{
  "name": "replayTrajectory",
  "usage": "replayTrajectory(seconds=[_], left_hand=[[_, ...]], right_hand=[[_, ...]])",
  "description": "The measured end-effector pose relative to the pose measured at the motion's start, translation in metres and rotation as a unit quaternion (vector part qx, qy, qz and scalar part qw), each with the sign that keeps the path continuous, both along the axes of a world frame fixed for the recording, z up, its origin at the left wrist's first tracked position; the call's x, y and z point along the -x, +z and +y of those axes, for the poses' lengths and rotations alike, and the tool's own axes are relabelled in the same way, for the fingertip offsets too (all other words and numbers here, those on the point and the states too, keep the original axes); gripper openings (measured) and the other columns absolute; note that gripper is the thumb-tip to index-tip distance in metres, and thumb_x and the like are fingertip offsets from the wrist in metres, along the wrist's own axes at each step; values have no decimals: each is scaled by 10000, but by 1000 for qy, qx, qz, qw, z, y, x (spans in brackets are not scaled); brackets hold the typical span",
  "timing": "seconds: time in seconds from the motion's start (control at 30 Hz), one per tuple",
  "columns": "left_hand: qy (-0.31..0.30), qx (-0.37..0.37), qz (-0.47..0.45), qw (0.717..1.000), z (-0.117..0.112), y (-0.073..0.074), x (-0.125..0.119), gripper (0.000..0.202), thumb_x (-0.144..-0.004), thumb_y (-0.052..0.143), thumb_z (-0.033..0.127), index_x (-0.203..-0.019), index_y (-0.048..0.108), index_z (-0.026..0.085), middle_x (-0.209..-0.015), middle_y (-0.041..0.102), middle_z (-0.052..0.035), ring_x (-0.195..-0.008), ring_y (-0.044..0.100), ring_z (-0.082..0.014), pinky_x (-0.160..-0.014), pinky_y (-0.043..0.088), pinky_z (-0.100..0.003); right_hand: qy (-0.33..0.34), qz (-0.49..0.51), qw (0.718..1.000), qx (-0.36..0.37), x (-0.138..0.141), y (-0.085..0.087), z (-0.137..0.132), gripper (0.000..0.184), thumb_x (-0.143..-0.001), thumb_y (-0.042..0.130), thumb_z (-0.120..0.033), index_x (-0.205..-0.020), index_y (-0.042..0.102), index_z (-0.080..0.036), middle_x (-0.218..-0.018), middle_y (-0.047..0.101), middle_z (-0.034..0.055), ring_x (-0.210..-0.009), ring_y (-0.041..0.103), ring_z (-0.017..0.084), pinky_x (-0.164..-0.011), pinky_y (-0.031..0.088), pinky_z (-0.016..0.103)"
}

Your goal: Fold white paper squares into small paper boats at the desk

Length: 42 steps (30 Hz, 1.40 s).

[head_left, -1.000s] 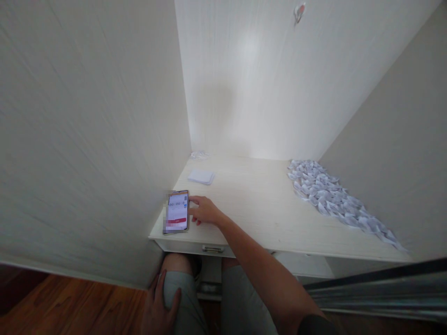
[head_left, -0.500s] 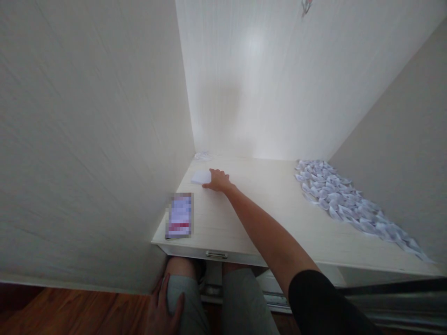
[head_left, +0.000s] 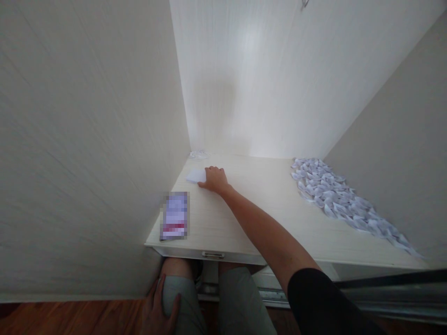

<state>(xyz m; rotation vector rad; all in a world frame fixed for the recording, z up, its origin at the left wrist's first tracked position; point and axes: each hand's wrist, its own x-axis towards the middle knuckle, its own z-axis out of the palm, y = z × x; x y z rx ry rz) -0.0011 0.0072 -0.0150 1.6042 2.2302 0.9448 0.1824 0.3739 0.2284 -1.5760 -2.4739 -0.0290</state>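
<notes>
Right hand (head_left: 215, 180) off phone (head_left: 175, 216), around paper (head_left: 196, 176) on desk (head_left: 258, 186) between walls (head_left: 111, 121); left hand (head_left: 159, 307) splayed on knee (head_left: 177, 267)

The right arm (head_left: 261, 221) reaches forward and across toward the left, forearm sloping from the lower right up to the hand. The right wrist (head_left: 226, 190) is nearly straight. The right hand (head_left: 215, 179) is palm down, back facing up; its fingers (head_left: 211, 168) curl on the far side and its thumb (head_left: 202, 184) points left on the near side, apart from them. The left hand (head_left: 159, 311) rests on the left leg (head_left: 177, 266) beside the knee, fingers forward, thumb spread inward. The left forearm is out of view.
</notes>
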Motion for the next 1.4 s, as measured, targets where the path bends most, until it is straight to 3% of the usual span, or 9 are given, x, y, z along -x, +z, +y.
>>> replayTrajectory(seconds=[0.2,0.43,0.63,0.97,1.2,1.4], left_hand=[[-33,16,7,999,-2,5,3,633,-891,501,452,-1463,417,194,-1446,523,-153,-1336,489,-347,-1110,412,-529],[-25,13,16,999,0,12,0,634,-889,505,440,-1463,411,187,-1464,504,-161,-1336,495,-333,-1105,418,-526],[-39,8,36,999,-4,15,4,578,-845,587,420,-1386,506,233,-1400,571,-153,-1328,505,-355,-1075,439,-528],[-59,16,33,998,-1,9,4,502,-872,526,435,-1324,560,219,-1405,566,-134,-1337,485,-353,-1098,411,-550],[-38,5,22,999,1,5,1,569,-876,523,455,-1384,509,202,-1425,536,-152,-1328,485,-354,-1094,411,-558],[-25,14,12,1000,2,3,5,603,-878,525,460,-1418,467,197,-1415,539,-165,-1334,479,-370,-1095,402,-578]], right_hand=[[-2,12,1000,-17,-3,1,-5,552,-870,589,-574,-1202,575,-134,-1246,627,195,-1145,558,323,-975,402,466],[-8,28,1000,-12,0,2,-10,545,-873,587,-574,-1211,572,-145,-1233,638,178,-1120,582,311,-937,430,443],[-10,27,1000,-5,3,3,-10,552,-860,611,-563,-1203,579,-131,-1224,639,191,-1120,587,326,-935,439,459],[1,33,999,-5,5,-2,-6,484,-878,617,-536,-1182,590,-160,-1211,647,171,-1114,582,309,-962,416,449],[21,63,998,-4,9,3,-7,478,-818,750,-421,-1192,631,-148,-1262,608,172,-1174,541,314,-1010,394,454],[15,158,987,31,7,0,-3,467,-757,830,-347,-1148,684,-137,-1245,611,140,-1078,606,221,-979,442,330]])
